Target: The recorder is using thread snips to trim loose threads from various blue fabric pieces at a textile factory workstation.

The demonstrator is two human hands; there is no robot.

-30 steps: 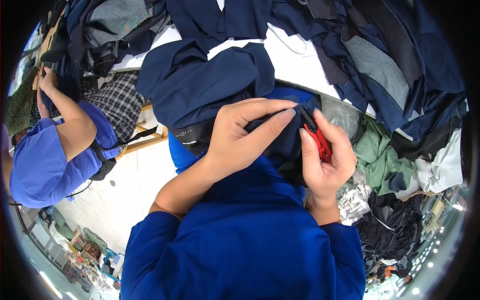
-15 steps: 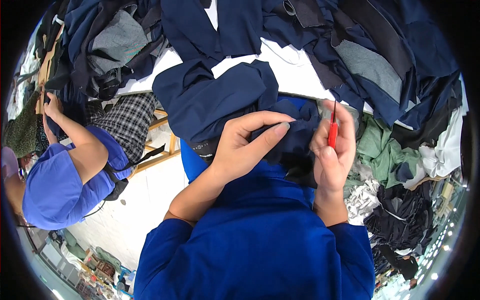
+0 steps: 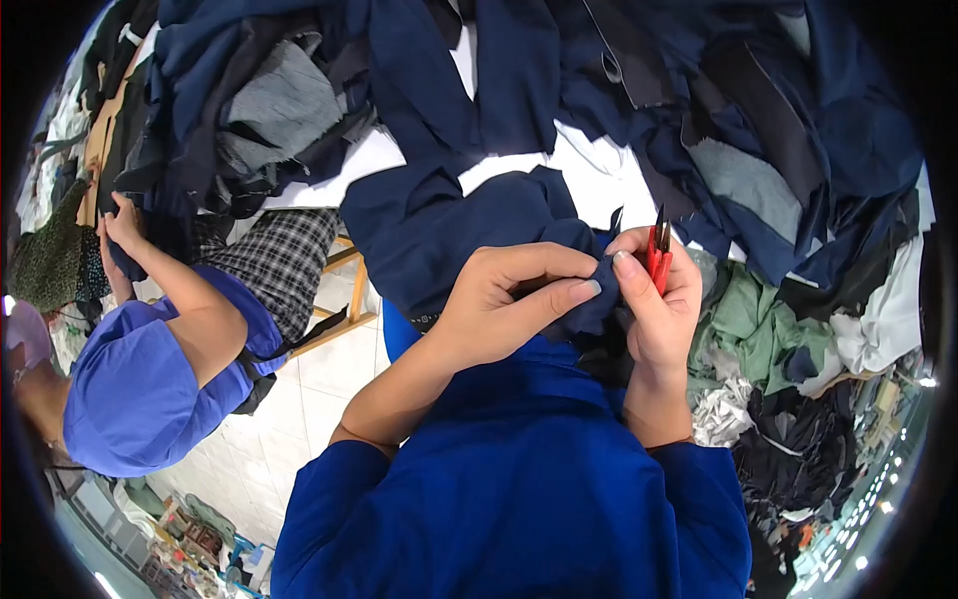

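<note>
A navy cloth garment (image 3: 439,225) lies bunched over my lap and against the table edge. My left hand (image 3: 504,304) is closed on it, pinching a fold between thumb and forefinger. My right hand (image 3: 654,304) is close beside, its thumb and forefinger at the same bit of cloth. Tucked in the right hand's curled fingers is a pair of red-handled thread snips (image 3: 660,262), dark blades pointing away from me and slightly apart. Whether the right fingertips grip the cloth firmly is hard to tell.
Navy and dark cut pieces (image 3: 509,90) heap over the white table (image 3: 599,175). At left a co-worker in a blue top (image 3: 150,389) sits on a wooden stool (image 3: 349,299). Green cloth (image 3: 763,324), white scraps (image 3: 723,411) and black scraps (image 3: 803,439) pile up on the right.
My right hand has come in to the left hand, its thumb and forefinger now at the cloth. The snips have turned in its fingers, and both blades show. The view has shifted slightly.
</note>
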